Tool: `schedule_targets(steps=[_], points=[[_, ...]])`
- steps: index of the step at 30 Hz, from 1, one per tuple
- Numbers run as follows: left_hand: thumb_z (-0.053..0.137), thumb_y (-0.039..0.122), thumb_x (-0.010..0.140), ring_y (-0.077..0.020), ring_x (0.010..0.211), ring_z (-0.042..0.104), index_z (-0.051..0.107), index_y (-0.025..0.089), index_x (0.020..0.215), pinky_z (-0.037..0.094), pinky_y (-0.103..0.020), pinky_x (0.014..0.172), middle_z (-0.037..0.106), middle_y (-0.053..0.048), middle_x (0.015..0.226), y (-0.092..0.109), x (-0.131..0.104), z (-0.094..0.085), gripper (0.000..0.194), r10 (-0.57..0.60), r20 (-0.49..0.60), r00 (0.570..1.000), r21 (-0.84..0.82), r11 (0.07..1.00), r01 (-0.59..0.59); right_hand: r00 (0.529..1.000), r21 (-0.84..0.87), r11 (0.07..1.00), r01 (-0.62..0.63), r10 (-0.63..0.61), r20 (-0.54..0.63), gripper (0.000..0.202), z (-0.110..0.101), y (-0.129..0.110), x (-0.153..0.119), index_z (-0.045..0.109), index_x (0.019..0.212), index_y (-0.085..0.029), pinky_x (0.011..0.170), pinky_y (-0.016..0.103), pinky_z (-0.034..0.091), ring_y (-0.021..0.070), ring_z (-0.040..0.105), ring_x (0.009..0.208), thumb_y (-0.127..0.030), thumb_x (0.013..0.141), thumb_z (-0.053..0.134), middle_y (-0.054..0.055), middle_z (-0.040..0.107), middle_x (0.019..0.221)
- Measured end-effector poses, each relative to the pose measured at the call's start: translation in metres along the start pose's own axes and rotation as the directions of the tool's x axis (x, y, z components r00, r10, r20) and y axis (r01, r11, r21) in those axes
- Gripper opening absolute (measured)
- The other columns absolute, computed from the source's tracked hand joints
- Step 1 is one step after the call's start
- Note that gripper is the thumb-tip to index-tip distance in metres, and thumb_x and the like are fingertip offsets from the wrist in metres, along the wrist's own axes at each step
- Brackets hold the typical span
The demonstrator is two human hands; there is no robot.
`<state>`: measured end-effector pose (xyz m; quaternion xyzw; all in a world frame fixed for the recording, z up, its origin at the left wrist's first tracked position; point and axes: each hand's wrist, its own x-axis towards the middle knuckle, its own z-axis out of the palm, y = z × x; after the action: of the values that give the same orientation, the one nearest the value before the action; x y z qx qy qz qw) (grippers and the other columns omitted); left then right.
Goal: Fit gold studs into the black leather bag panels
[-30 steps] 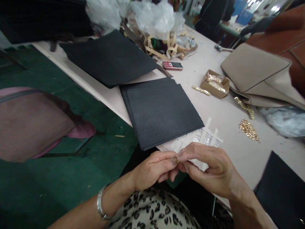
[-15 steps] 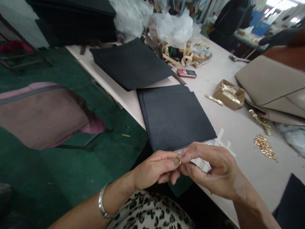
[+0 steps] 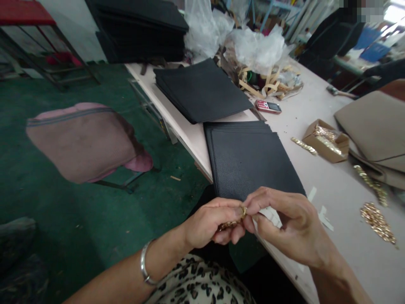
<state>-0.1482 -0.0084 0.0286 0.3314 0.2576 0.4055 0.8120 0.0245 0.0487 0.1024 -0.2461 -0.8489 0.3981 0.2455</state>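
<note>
My left hand (image 3: 215,221) is closed around a short row of small gold metal pieces (image 3: 228,224), part of which shows between the thumb and curled fingers. At its fingertips sits one gold piece (image 3: 244,211), ring-like in outline. My right hand (image 3: 284,219) pinches at that same piece, thumb and forefinger meeting the left fingertips. Both hands are held over my lap at the table's near edge, just below a stack of black textured sheets (image 3: 249,160). How the gold pieces join is too small to make out.
On the table (image 3: 344,257) lie a loose gold pile (image 3: 378,221), gold strips (image 3: 303,145), a small cardboard box (image 3: 340,154) of gold pieces, a red phone (image 3: 268,106), a hammer (image 3: 341,93) and more black sheets (image 3: 205,90). A cloth-covered chair (image 3: 82,143) stands left. Another person sits beyond.
The view has swung left, so the table's things appear further right. More of the gold row now shows in my left hand; both hands still meet at the small gold piece.
</note>
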Motion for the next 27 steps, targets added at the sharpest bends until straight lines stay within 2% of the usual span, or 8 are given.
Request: schedule_targets(steps=[6, 10, 16, 19, 23, 27], points=[[0.054, 0.036, 0.087, -0.0045, 0.033, 0.030, 0.066, 0.011, 0.081, 0.020, -0.018, 0.033, 0.055, 0.001, 0.053, 0.000, -0.002, -0.003, 0.028, -0.028, -0.004, 1.000, -0.100, 0.995, 0.027, 1.000, 0.040, 0.999, -0.025, 0.025, 0.010, 0.026, 0.003, 0.004, 0.004, 0.066, 0.089, -0.020, 0.069, 0.024, 0.052, 0.0120, 0.067, 0.072, 0.003, 0.078, 0.059, -0.003, 0.069, 0.072], [0.053, 0.033, 0.085, -0.0051, 0.032, 0.029, 0.066, 0.012, 0.079, 0.018, -0.018, 0.031, 0.052, 0.002, 0.050, -0.001, 0.000, -0.004, 0.026, -0.041, 0.011, 0.999, -0.149, 0.988, 0.042, 0.999, 0.063, 0.997, -0.052, 0.052, 0.002, 0.021, 0.005, 0.004, 0.005, 0.065, 0.082, -0.020, 0.069, 0.024, 0.052, 0.0127, 0.068, 0.074, 0.000, 0.080, 0.059, -0.002, 0.071, 0.072], [0.048, 0.033, 0.088, -0.0059, 0.032, 0.029, 0.064, 0.013, 0.077, 0.019, -0.019, 0.032, 0.050, 0.002, 0.048, -0.002, 0.002, 0.000, 0.028, -0.037, -0.025, 0.999, -0.157, 0.987, 0.033, 0.996, 0.078, 0.995, -0.066, 0.070, -0.049, 0.018, 0.010, 0.010, 0.004, 0.065, 0.078, -0.020, 0.068, 0.026, 0.053, 0.0137, 0.068, 0.073, -0.003, 0.081, 0.060, 0.001, 0.073, 0.077], [0.047, 0.031, 0.088, -0.0064, 0.033, 0.033, 0.064, 0.013, 0.076, 0.023, -0.019, 0.034, 0.052, 0.002, 0.049, -0.003, 0.003, 0.002, 0.028, -0.010, -0.063, 0.998, -0.148, 0.989, 0.000, 0.996, 0.046, 0.997, -0.055, 0.058, -0.066, 0.017, 0.011, 0.014, 0.000, 0.067, 0.085, -0.020, 0.067, 0.028, 0.054, 0.0148, 0.068, 0.072, -0.005, 0.082, 0.060, 0.001, 0.072, 0.080], [0.047, 0.033, 0.086, -0.0069, 0.038, 0.037, 0.066, 0.011, 0.080, 0.026, -0.020, 0.039, 0.056, -0.001, 0.055, -0.001, 0.003, 0.004, 0.030, 0.045, -0.116, 0.992, 0.003, 0.999, -0.045, 0.996, -0.094, 0.996, 0.007, -0.015, -0.083, 0.024, 0.008, 0.014, -0.007, 0.067, 0.105, -0.021, 0.065, 0.027, 0.054, 0.0139, 0.067, 0.072, -0.009, 0.085, 0.063, 0.002, 0.072, 0.084], [0.045, 0.031, 0.083, -0.0075, 0.043, 0.039, 0.064, 0.014, 0.079, 0.029, -0.020, 0.043, 0.056, 0.001, 0.059, 0.007, 0.000, 0.008, 0.025, 0.066, -0.162, 0.985, 0.255, 0.967, -0.023, 0.996, -0.189, 0.980, 0.055, -0.066, -0.055, 0.025, 0.003, 0.009, -0.010, 0.066, 0.104, -0.022, 0.066, 0.024, 0.054, 0.0123, 0.067, 0.073, -0.007, 0.085, 0.064, 0.001, 0.072, 0.086]])
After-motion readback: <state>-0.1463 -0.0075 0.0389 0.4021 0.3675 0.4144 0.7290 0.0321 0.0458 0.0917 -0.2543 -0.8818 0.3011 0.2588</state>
